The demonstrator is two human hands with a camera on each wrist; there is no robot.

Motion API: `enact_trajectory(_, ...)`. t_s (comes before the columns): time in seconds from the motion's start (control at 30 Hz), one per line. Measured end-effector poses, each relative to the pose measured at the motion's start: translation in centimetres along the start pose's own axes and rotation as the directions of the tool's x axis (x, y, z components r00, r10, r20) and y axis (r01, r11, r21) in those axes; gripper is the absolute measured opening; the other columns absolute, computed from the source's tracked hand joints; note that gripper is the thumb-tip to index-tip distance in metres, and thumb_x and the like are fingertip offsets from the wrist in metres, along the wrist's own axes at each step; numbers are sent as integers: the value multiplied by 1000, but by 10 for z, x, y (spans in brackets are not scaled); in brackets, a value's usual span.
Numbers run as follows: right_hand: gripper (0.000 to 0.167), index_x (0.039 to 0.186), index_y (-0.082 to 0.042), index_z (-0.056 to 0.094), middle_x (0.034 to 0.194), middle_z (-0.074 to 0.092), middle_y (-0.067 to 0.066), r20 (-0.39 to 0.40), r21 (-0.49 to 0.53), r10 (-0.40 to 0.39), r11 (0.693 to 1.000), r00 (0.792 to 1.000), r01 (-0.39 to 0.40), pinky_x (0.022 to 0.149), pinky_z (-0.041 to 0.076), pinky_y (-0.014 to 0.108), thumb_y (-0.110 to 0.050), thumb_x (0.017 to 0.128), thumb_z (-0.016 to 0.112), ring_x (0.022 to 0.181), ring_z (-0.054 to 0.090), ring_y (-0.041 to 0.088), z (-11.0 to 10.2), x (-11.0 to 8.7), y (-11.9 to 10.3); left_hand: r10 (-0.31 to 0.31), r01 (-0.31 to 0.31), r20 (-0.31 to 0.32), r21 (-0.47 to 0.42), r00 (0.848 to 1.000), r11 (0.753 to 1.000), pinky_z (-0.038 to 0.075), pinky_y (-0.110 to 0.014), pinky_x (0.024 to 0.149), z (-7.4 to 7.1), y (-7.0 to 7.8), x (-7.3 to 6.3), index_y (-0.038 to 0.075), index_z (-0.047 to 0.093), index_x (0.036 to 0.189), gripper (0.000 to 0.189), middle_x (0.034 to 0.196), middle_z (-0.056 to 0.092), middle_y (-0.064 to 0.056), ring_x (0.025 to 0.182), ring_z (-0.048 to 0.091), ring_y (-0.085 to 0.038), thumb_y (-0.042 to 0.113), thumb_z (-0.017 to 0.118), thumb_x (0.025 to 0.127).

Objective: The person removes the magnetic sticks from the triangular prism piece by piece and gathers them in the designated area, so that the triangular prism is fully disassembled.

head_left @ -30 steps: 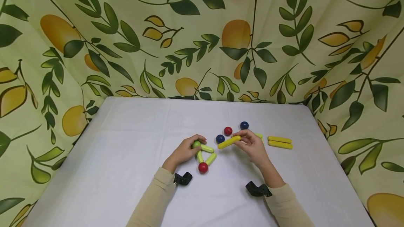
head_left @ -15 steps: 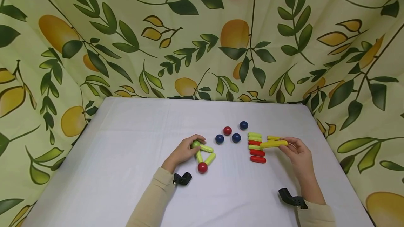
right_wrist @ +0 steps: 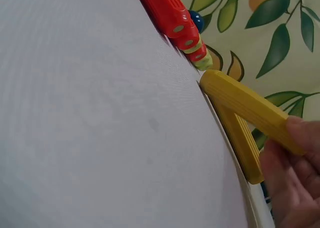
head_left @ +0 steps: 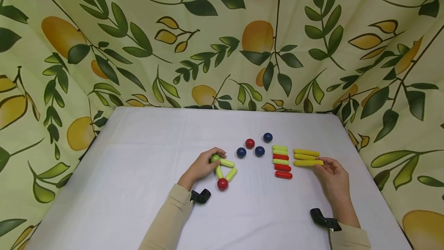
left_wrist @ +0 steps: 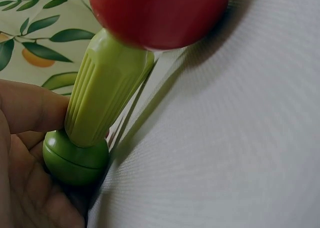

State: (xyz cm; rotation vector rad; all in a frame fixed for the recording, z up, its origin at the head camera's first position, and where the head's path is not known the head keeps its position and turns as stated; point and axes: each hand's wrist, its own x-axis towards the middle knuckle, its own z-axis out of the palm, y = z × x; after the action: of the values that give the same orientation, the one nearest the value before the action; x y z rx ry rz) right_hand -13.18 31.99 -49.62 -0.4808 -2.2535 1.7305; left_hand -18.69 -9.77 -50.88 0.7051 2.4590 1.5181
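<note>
My left hand (head_left: 200, 166) holds the green ball (left_wrist: 75, 160) at the corner of a small triangle. Its sides are lime magnetic sticks (head_left: 231, 174), and a red ball (head_left: 222, 184) sits at the near corner. In the left wrist view the thumb lies against one lime stick (left_wrist: 102, 91). My right hand (head_left: 334, 176) pinches the right end of a longer yellow magnetic stick (head_left: 305, 163). The right wrist view shows this stick (right_wrist: 247, 106) slanting up from its far end, beside another yellow stick (right_wrist: 239, 148). Two yellow sticks (head_left: 306, 152) lie just behind it.
Short lime and red sticks (head_left: 283, 168) form a column left of the yellow ones. Behind the triangle, to its right, are several loose balls: blue ones (head_left: 259, 151) and a red one (head_left: 250, 143). A leaf-patterned curtain (head_left: 222, 49) borders the white table (head_left: 145, 146).
My right hand has carried the yellow stick rightward from near the balls to the yellow sticks and lowered it in front of them. My left hand has stayed at the triangle.
</note>
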Motion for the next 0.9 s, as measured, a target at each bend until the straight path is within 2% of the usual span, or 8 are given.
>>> enact_trajectory(0.07,33,116,1,58,90,56,-23,-45,-138,-3,990,999,-3,68,45,2,-14,88,67,81,54,-13,0,1,3,-11,11,-1,-3,1000,1000,38,-43,107,0,0,1,6,58,120,30,113,66,-4,118,55,-22,4,54,91)
enact_trajectory(0.13,34,117,-2,60,87,56,-20,-75,-292,-18,956,997,-5,63,43,3,-21,89,66,75,50,-12,-1,1,7,-17,17,1,-1,1000,1000,38,-42,107,0,0,1,6,58,120,30,113,66,-3,118,55,-21,4,54,90)
enact_trajectory(0.27,33,117,-5,62,90,62,2,-78,-459,-59,888,995,17,57,38,8,-25,91,64,68,45,-8,-2,0,12,-7,8,-4,4,1000,1000,38,-43,107,1,-1,1,6,58,120,30,112,67,-4,118,55,-22,3,54,90)
enact_trajectory(0.33,33,117,-4,62,93,63,11,-66,-480,-87,876,994,45,56,38,8,-24,91,63,66,44,-9,-2,0,14,-2,2,-9,1,1000,1000,38,-44,107,1,-2,1,6,58,119,30,112,67,-4,118,55,-22,2,54,90)
enact_trajectory(0.4,32,116,-2,61,95,64,14,-61,-480,-110,875,992,68,56,37,7,-22,91,64,65,44,-10,-2,0,14,0,0,-11,0,1000,1000,38,-44,107,1,-2,1,6,58,119,30,112,67,-4,118,55,-22,2,54,90)
enact_trajectory(0.67,32,115,-2,61,94,65,15,-61,-496,-137,864,989,89,58,36,7,-21,89,66,67,41,-11,-2,2,17,-11,11,-7,-9,1000,1000,37,-43,107,1,-3,0,7,58,120,30,112,67,-4,118,55,-21,3,54,90)
enact_trajectory(0.77,33,115,-2,61,94,66,15,-74,-499,-130,863,989,76,58,36,7,-21,88,66,66,41,-13,-3,3,17,-12,12,-9,-5,1000,1000,37,-43,107,1,-3,0,7,58,120,30,112,67,-3,119,55,-20,3,55,90)
enact_trajectory(0.9,36,119,-3,59,103,65,15,-123,-486,-96,874,988,24,58,35,6,-22,89,64,66,39,-16,-3,1,15,-7,8,-5,2,1000,1000,38,-43,107,1,-2,0,7,58,120,30,112,67,-3,119,55,-21,3,54,90)
